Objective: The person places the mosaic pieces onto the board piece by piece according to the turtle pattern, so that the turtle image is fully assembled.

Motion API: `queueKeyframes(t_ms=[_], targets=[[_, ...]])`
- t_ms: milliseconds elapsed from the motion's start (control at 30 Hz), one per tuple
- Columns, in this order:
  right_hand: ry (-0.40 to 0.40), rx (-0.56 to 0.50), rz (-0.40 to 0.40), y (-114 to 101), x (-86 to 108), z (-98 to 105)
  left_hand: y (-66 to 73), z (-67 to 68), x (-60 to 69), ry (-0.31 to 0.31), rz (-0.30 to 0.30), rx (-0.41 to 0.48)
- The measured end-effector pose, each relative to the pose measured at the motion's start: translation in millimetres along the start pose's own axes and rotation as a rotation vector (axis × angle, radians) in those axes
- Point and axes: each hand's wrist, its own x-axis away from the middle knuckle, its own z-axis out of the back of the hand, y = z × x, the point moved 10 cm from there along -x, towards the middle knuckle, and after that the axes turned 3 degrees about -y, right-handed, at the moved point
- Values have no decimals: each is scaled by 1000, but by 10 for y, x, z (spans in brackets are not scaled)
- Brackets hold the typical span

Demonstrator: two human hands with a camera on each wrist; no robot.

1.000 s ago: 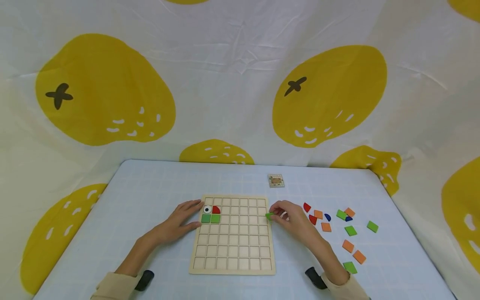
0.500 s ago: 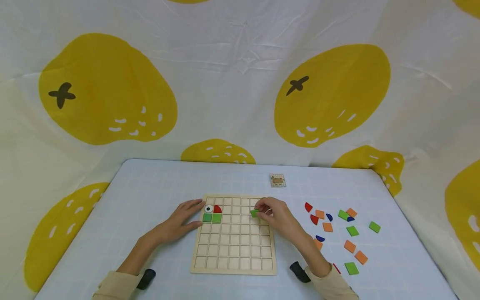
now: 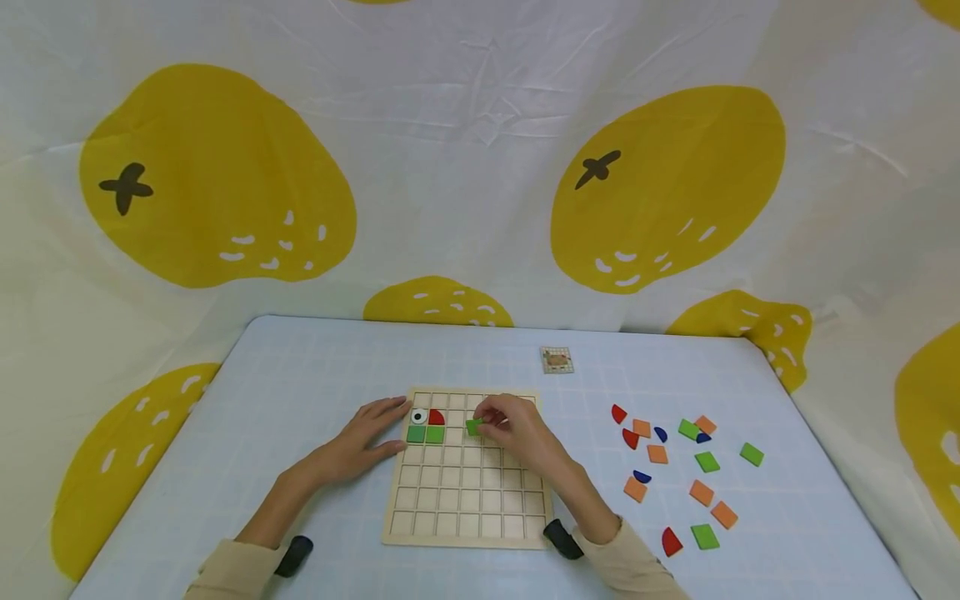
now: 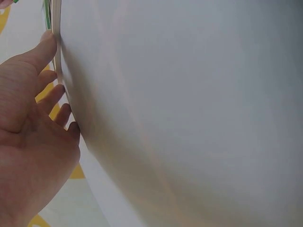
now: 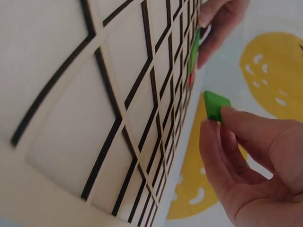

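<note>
Right hand point(image 3: 519, 431) pinching green tile point(image 3: 473, 427) over wooden grid board point(image 3: 469, 500)! Left hand point(image 3: 354, 443) wide, touching board's left edge. Loose coloured pieces point(image 3: 707, 462) dotting desk point(image 3: 322, 354), right of board.

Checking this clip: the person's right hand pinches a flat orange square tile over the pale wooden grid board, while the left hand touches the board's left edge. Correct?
Not quite: the flat square tile is green, not orange, as the right wrist view shows. The right hand does pinch it over the pale wooden grid board, and the left hand touches the board's left edge.
</note>
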Motion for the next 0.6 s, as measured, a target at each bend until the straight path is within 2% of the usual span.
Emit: queueKeyframes(t_ms=[233,600], targets=[[-32,-14,10,-79,-114,-190,-20,0,9,0,16,-3],[-98,-59,-25,-105,-207,-482,3,1,6,-1,9,2]])
